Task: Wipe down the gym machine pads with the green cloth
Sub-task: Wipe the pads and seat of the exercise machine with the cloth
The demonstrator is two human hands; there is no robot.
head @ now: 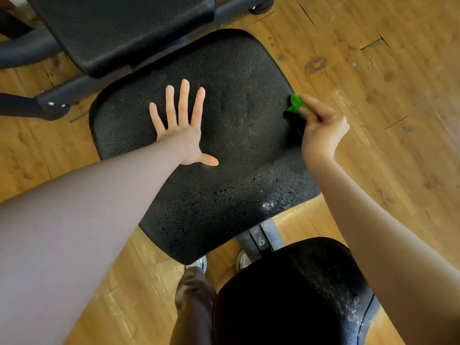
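A green cloth [295,103] is being held against the right edge of the black seat pad [231,78] at the centre of the frame.

The cloth is being pinched in the curled fingers of the right hand [321,128]; the left hand [181,125] is being pressed flat on the pad, fingers spread, nothing gripped.

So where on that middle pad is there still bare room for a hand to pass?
On the middle pad, bare stretches lie between the left hand and the cloth held by the right hand, and across the wet near end. It is crowded at the right edge, where the cloth works.
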